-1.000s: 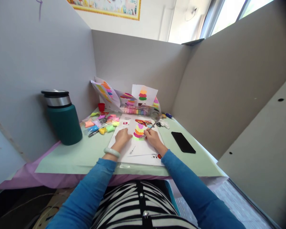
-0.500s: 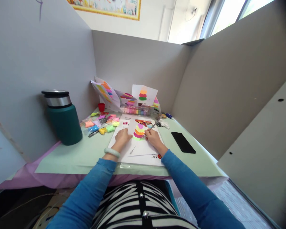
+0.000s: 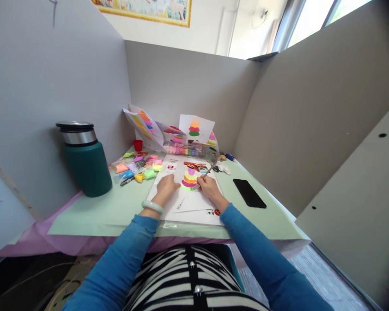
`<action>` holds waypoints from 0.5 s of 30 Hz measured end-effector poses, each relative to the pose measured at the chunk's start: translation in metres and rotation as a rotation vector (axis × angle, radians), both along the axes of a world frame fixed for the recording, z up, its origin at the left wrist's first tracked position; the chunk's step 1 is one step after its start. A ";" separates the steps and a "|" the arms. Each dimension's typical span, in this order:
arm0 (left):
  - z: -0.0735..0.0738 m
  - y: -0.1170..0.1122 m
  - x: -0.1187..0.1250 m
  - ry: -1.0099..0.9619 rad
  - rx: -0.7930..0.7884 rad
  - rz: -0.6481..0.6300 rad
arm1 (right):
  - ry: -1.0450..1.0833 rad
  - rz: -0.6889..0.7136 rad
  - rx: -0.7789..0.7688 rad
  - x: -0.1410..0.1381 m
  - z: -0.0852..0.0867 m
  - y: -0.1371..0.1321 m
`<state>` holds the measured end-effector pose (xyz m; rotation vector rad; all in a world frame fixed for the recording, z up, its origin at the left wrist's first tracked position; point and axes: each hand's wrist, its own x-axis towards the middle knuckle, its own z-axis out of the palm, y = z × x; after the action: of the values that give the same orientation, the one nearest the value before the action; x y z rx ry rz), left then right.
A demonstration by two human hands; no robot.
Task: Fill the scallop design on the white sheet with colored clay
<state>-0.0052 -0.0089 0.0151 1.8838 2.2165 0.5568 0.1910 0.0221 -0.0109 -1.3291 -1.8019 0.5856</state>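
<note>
The right hand, at four o'clock from the bright stack, grasps a fork, its tines by the stack's five o'clock edge. The left hand rests at eight o'clock (fingertips hidden, so I cannot tell what they grip). The stack lies on the sheet; the phone sits well apart, past three o'clock.

Gray upright panels enclose the left, far and right edges of a pale green-covered table, purple-pink cloth showing below its near edge. Daylight fills a gray-framed window beyond the far right corner; a gold-framed picture hangs on a white wall.
</note>
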 end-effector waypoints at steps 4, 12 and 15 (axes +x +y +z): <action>-0.001 0.000 0.000 0.008 0.003 -0.001 | -0.066 -0.112 -0.026 0.005 0.003 0.002; -0.004 0.002 0.000 0.035 0.002 0.012 | -0.076 -0.209 0.026 0.013 -0.001 0.009; -0.004 0.002 0.000 0.034 0.001 0.006 | 0.022 -0.130 0.026 0.010 -0.003 0.008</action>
<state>-0.0054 -0.0067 0.0113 1.9018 2.2444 0.5313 0.2006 0.0301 -0.0143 -1.4047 -1.6852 0.5036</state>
